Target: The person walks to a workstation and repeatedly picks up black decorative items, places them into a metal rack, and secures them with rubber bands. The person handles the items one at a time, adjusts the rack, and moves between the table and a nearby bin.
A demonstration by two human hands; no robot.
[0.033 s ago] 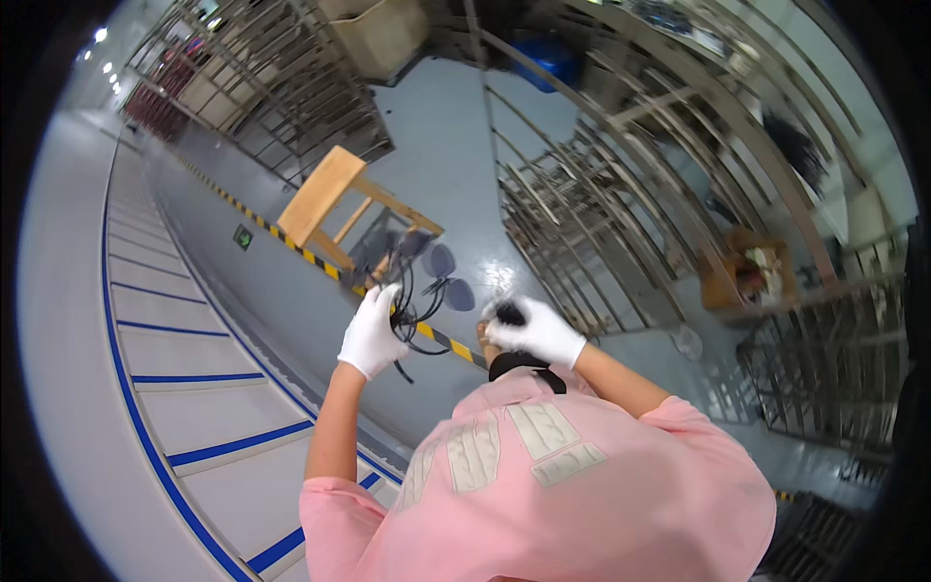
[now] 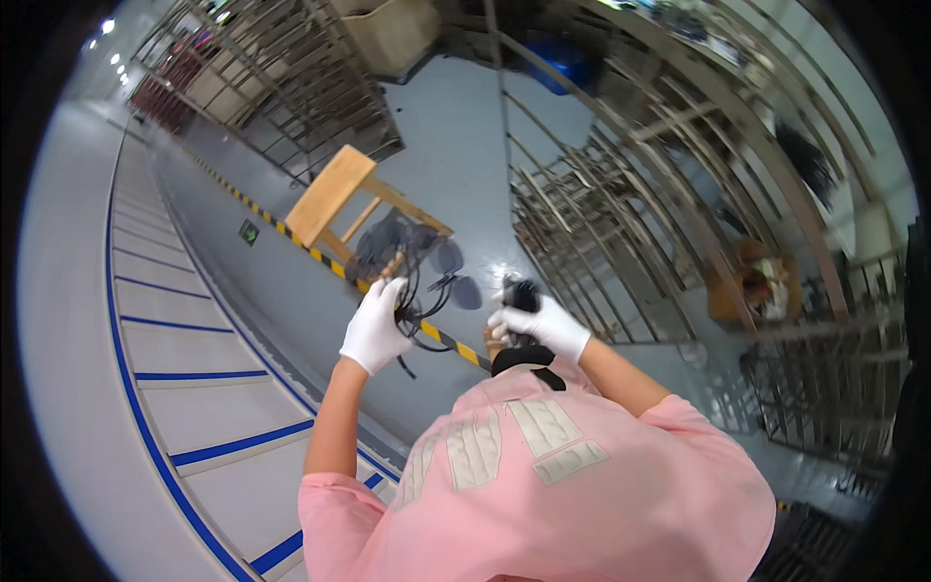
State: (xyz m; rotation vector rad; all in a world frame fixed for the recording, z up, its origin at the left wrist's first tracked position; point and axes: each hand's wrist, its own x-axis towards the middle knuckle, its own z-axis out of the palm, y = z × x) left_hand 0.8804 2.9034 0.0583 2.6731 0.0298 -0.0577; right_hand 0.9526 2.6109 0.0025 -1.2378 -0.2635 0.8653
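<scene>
My left hand (image 2: 373,332), in a white glove, is closed on a bundle of thin black cables (image 2: 419,291) that loop out above and beside it. My right hand (image 2: 541,325), also in a white glove, is shut on a small black device (image 2: 522,294) held close to the cables. The two hands are raised in front of my chest, a short gap apart. Below the right hand a black strap piece (image 2: 524,361) lies against my pink shirt (image 2: 543,485). Whether the cables join the device I cannot tell.
A wooden stool (image 2: 335,199) stands on the grey floor beyond my hands. Yellow-black hazard tape (image 2: 291,233) runs beside blue floor lines (image 2: 184,325). Metal wire racks (image 2: 621,223) fill the right and back. A cardboard box (image 2: 388,34) and a blue bin (image 2: 562,63) sit far back.
</scene>
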